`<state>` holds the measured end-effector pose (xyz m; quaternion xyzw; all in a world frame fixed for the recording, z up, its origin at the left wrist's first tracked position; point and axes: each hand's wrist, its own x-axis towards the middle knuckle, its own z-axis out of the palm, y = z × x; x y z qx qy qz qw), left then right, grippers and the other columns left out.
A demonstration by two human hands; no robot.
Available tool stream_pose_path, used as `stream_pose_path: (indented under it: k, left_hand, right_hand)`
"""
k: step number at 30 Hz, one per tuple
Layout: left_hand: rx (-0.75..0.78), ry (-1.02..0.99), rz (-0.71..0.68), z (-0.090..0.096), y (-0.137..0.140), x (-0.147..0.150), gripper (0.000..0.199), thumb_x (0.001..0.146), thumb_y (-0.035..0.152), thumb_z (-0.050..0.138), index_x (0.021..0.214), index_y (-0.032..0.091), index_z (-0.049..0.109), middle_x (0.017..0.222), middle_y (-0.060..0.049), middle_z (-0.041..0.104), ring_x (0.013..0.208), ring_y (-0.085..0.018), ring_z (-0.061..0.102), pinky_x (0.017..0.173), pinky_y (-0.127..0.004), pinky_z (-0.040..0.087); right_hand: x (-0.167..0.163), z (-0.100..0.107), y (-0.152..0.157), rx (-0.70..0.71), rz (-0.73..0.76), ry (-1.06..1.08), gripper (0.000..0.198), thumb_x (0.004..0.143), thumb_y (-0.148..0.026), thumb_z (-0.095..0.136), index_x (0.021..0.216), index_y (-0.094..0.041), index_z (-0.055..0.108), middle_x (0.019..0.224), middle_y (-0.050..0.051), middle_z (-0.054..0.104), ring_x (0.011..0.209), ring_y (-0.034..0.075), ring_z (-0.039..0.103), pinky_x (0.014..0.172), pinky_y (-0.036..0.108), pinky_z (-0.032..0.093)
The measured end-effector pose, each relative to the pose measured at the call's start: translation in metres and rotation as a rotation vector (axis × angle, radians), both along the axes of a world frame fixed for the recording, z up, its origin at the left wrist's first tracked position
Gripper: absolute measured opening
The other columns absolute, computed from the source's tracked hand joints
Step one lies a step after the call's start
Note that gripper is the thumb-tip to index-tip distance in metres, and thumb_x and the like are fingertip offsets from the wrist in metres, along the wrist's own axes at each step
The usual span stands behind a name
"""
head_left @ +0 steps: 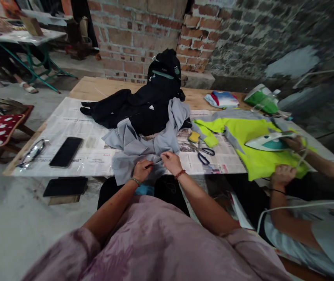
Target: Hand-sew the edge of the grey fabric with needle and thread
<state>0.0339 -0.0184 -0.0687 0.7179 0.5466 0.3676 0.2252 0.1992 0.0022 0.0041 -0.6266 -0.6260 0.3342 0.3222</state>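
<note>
A piece of light grey cloth (143,146) lies crumpled over the table's front edge before me. My left hand (143,171) is closed on its lower part, with something small and dark by the fingers that I cannot identify. Just to the right, my right hand (171,162) is pinched closed at the same cloth; whatever sits between its fingertips is too small to make out. Beyond the grey cloth is a heap of black clothing (137,109). Scissors (204,155) with dark blue handles lie to the right of my right hand, near a small yellow block (194,136).
At right, a co-worker's hands (283,175) press a neon yellow garment (237,132) with an iron (269,142). A black backpack (165,70) stands behind the clothing. A phone (66,152) and glasses (34,153) lie left on newspaper (67,117). A stool (0,127) is beyond.
</note>
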Motion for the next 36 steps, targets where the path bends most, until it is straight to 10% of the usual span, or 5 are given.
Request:
stream_pose_path:
  k: [6, 19, 28, 36]
  left_hand:
    - [0.005, 0.001, 0.001, -0.001, 0.0, 0.0, 0.021, 0.073, 0.008, 0.057, 0.082, 0.021, 0.07, 0.084, -0.001, 0.07, 0.08, -0.013, 0.063, 0.079, -0.026, 0.048]
    - [-0.022, 0.006, 0.014, 0.007, -0.002, 0.0, 0.016, 0.075, 0.013, 0.058, 0.084, 0.019, 0.07, 0.085, -0.002, 0.071, 0.079, -0.014, 0.063, 0.078, -0.028, 0.047]
    - [0.01, -0.062, 0.004, 0.002, -0.001, 0.001, 0.013, 0.077, 0.012, 0.06, 0.083, 0.018, 0.07, 0.085, -0.005, 0.071, 0.081, -0.017, 0.064, 0.077, -0.031, 0.049]
    - [0.0, -0.014, -0.036, 0.002, -0.001, 0.0, 0.012, 0.081, 0.014, 0.058, 0.084, 0.016, 0.069, 0.085, -0.004, 0.07, 0.08, -0.017, 0.064, 0.077, -0.03, 0.046]
  right_hand:
    - [-0.019, -0.017, 0.011, -0.333, 0.126, 0.086, 0.018, 0.066, -0.032, 0.065, 0.056, -0.018, 0.064, 0.033, -0.006, 0.045, 0.028, 0.007, 0.04, 0.034, 0.019, 0.026]
    - [-0.023, -0.024, 0.006, -0.097, 0.11, 0.106, 0.01, 0.073, -0.026, 0.053, 0.071, -0.018, 0.06, 0.043, -0.008, 0.049, 0.036, 0.008, 0.047, 0.044, 0.019, 0.037]
    - [-0.029, -0.023, 0.012, -0.303, -0.207, 0.467, 0.004, 0.068, -0.018, 0.051, 0.068, -0.017, 0.048, 0.049, -0.006, 0.055, 0.028, 0.004, 0.037, 0.032, 0.017, 0.026]
    - [-0.028, -0.028, 0.009, -0.322, -0.089, 0.401, 0.005, 0.074, -0.022, 0.051, 0.075, -0.017, 0.049, 0.055, -0.006, 0.059, 0.028, 0.004, 0.041, 0.031, 0.015, 0.025]
